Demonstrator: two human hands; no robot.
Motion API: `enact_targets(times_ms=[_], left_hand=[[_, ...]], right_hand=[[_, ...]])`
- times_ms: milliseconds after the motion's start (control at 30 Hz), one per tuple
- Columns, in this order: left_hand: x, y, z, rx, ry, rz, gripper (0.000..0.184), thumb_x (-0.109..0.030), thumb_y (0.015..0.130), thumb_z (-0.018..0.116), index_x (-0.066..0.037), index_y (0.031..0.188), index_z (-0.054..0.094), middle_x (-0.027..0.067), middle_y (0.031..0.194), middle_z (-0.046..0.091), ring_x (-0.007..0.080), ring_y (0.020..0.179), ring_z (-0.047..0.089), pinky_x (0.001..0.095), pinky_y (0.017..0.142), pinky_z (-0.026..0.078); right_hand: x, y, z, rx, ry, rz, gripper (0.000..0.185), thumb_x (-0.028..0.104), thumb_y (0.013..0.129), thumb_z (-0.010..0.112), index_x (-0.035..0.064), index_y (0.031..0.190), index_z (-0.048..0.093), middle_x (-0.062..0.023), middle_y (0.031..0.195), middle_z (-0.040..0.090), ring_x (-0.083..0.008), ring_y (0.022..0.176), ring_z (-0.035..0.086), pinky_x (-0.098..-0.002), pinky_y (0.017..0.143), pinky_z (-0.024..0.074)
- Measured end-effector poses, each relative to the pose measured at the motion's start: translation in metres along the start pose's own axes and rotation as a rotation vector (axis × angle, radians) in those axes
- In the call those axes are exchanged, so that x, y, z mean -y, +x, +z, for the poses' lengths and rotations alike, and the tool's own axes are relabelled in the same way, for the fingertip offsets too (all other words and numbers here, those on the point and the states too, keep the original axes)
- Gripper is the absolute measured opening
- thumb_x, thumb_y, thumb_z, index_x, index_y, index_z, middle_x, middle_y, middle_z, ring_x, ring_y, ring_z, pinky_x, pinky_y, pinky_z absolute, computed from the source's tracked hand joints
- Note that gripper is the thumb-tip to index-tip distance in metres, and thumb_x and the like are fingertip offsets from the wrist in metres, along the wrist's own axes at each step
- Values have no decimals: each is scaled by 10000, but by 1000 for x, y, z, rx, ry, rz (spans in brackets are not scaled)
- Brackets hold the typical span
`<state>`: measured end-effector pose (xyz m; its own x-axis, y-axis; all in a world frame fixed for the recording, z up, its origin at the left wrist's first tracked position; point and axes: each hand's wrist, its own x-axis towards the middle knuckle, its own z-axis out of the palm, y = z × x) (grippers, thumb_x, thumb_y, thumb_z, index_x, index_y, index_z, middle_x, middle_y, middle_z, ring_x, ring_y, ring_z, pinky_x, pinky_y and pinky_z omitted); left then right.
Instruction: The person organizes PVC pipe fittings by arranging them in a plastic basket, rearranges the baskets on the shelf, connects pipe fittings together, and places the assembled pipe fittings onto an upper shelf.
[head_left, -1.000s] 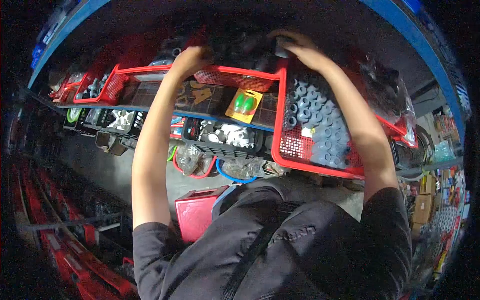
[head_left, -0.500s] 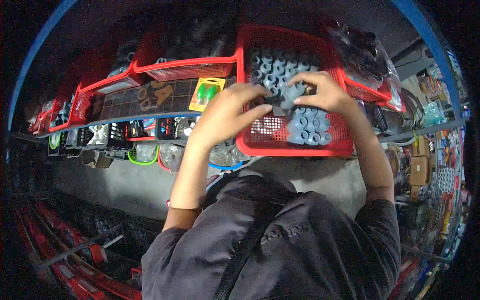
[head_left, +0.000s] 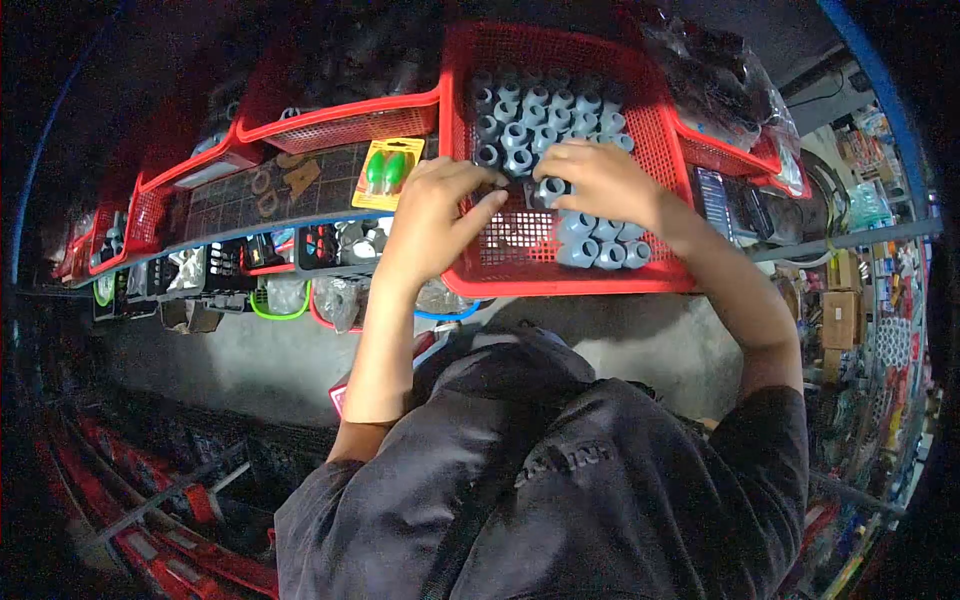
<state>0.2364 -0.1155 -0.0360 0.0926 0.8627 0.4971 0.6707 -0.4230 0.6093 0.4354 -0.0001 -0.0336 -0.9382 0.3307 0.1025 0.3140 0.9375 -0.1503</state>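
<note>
R. hand (head_left: 598,182) and L. hand (head_left: 438,212), reaching farther back 1 sec. ago, are now at the red crate (head_left: 560,287), approx. 1 o'clock in view. R. grip is wrapped round a grey fitting (head_left: 553,191) inside it; other fittings (head_left: 536,118) sit in rows at its 12 and approx. 4:30. L. hand's at its 9, over crate's rim; can't tell if that grip holds anything. Green-and-yellow pkg. (head_left: 388,173) at 11.
</note>
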Motion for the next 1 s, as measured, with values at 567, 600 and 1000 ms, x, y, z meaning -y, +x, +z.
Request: enact_targets(times_ms=[567, 600, 1000], left_hand=[[5, -2, -3, -26, -111, 51, 154, -172, 728, 614, -30, 788, 612, 108, 761, 600, 273, 711, 539, 355, 675, 391], [6, -1, -8, 9, -187, 35, 160, -160, 740, 610, -22, 821, 613, 107, 758, 600, 250, 728, 556, 334, 694, 406], [121, 35, -119, -399, -186, -328, 223, -140, 770, 588, 0, 943, 595, 85, 857, 619, 131, 818, 561, 259, 729, 430]], right_hand=[[8, 4, 1, 51, -102, -3, 417, 188, 605, 690, 63, 972, 536, -79, 944, 483, -261, 918, 473, -359, 741, 435], [7, 3, -2, 27, -73, -49, 432, 217, 619, 693, 61, 988, 531, -83, 950, 478, -268, 923, 470, -362, 752, 429], [29, 38, -49, -63, 173, -34, 322, 257, 743, 602, 49, 980, 534, -104, 977, 490, -280, 956, 472, -358, 844, 387]])
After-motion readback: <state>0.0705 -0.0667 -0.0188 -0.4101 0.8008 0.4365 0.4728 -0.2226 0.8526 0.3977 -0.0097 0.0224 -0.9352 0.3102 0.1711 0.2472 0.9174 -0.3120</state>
